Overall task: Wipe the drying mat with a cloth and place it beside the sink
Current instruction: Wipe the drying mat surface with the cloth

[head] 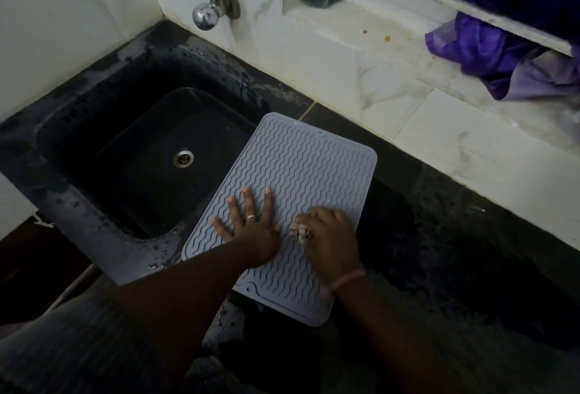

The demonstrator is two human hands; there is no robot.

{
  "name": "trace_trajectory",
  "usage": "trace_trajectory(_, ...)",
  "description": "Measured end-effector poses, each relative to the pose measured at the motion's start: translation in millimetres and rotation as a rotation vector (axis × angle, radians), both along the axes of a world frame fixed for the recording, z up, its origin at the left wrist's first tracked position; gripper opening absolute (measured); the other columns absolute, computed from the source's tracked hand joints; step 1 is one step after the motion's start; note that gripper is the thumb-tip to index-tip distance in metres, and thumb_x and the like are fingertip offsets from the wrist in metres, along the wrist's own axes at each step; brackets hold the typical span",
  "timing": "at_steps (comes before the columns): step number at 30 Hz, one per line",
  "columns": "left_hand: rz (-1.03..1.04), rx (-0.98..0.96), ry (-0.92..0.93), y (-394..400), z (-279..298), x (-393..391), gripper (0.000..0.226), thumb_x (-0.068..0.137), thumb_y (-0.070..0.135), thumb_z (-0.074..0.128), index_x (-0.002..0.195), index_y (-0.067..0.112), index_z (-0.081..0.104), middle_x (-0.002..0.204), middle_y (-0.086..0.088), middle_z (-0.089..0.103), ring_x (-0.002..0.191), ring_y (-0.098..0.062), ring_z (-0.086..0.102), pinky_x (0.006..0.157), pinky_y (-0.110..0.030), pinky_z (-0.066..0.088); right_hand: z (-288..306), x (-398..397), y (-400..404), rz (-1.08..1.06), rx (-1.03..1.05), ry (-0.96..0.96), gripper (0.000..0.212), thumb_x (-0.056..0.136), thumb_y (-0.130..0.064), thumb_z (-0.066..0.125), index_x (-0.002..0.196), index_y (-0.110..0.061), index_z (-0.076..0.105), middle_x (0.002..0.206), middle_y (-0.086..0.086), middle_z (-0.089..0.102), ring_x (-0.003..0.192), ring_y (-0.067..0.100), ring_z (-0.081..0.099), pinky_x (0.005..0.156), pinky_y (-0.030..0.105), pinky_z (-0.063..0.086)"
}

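One view, head camera. Drying mat (292, 180) lay flat on the dark worktop (439, 236) just right of the sink (94, 130), its far left corner overhanging the basin. Long axis ran from near edge away, tilted leftward. Surface pale grey, wavy ridges, rounded corners. Left hand (251, 230) pressed open, fingers spread, on the mat. Right hand (329, 236) was closed around a bunched cloth (299, 232) touching the mat.

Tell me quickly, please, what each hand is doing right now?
Left hand: open, fingers spread, pressed flat on the grey drying mat.
Right hand: closed around a small bunched cloth, pressing it onto the mat.
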State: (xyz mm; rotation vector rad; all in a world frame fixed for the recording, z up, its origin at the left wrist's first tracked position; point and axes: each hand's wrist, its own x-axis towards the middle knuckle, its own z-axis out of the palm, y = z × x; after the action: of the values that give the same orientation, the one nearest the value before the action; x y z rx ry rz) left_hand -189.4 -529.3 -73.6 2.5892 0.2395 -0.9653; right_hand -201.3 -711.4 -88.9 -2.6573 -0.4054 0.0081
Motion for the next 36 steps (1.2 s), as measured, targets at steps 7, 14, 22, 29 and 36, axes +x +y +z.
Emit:
trace_trajectory(7,-0.03,-0.022,0.028,5.8,2.3,2.7,0.081,0.105,0.062,0.026,0.141,0.049,-0.046,0.149,-0.002,-0.057,0.14,-0.039,-0.046,0.11,-0.074,-0.02,-7.3,135.4,-25.5,-0.127,-0.147,-0.076,0.041,0.082,-0.009,0.063,0.119,-0.024,0.072,0.116,0.002,0.068,0.104,0.03,0.057,0.091,0.043,0.047)
trace_trajectory(14,-0.01,-0.008,0.034,2.5,3.8,3.1,0.08,0.105,0.061,0.026,0.143,0.049,-0.043,0.152,-0.002,-0.054,0.142,-0.039,-0.045,0.112,-0.074,-0.019,5.6,157.4,-18.0,-0.195,-0.23,-0.016,0.038,0.086,-0.017,0.065,0.123,-0.026,0.068,0.119,0.005,0.066,0.108,0.032,0.062,0.093,0.045,0.051)
trace_trajectory(22,0.015,0.019,0.017,-2.3,2.4,0.7,0.08,0.104,0.063,0.026,0.142,0.049,-0.044,0.153,-0.002,-0.054,0.142,-0.039,-0.045,0.111,-0.073,-0.019,22.0,-13.1,14.3,0.022,-0.051,0.113,0.036,0.091,-0.028,0.047,0.123,-0.033,0.063,0.125,-0.011,0.058,0.114,0.019,0.05,0.097,0.04,0.046)
trace_trajectory(29,0.001,0.019,0.022,0.1,-0.4,2.0,0.08,0.105,0.061,0.026,0.145,0.048,-0.041,0.153,-0.003,-0.053,0.143,-0.04,-0.043,0.112,-0.074,-0.017,14.2,-12.2,7.4,0.005,0.068,0.05,0.034,0.091,-0.033,0.043,0.106,-0.03,0.073,0.107,-0.009,0.066,0.099,0.018,0.053,0.084,0.04,0.049)
trace_trajectory(36,-0.01,-0.006,0.051,2.6,5.6,4.8,0.082,0.105,0.06,0.029,0.145,0.048,-0.041,0.152,-0.003,-0.054,0.142,-0.04,-0.044,0.112,-0.074,-0.018,6.0,112.9,-15.5,-0.071,-0.126,-0.024,0.023,0.087,-0.022,0.068,0.109,-0.028,0.075,0.104,-0.001,0.068,0.099,0.027,0.056,0.087,0.044,0.049)
